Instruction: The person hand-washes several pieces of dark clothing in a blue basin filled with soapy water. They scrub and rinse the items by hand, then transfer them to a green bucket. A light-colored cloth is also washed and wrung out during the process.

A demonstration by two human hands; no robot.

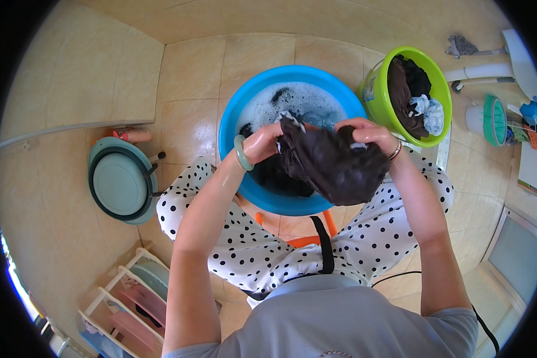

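Observation:
A wet dark brown garment (346, 170) is stretched between my two hands over the front right of a blue basin (231, 116). My left hand (261, 143), with a pale green bangle at its wrist, is closed on the cloth's left end. On the other end my right hand (369, 132) grips a bunched part, with bits of white foam near the fingers. The cloth sags toward my right knee. In the basin, suds (304, 95) float on the water, and more dark cloth (274, 179) lies partly under it. What kind of garment I hold cannot be made out.
A lime green bucket (394, 116) with dark and light blue clothes stands right of the basin. Folded basins (120, 182) lean at the left wall. A cream rack (125, 292) stands lower left. Orange stool parts (304, 241) show below the basin.

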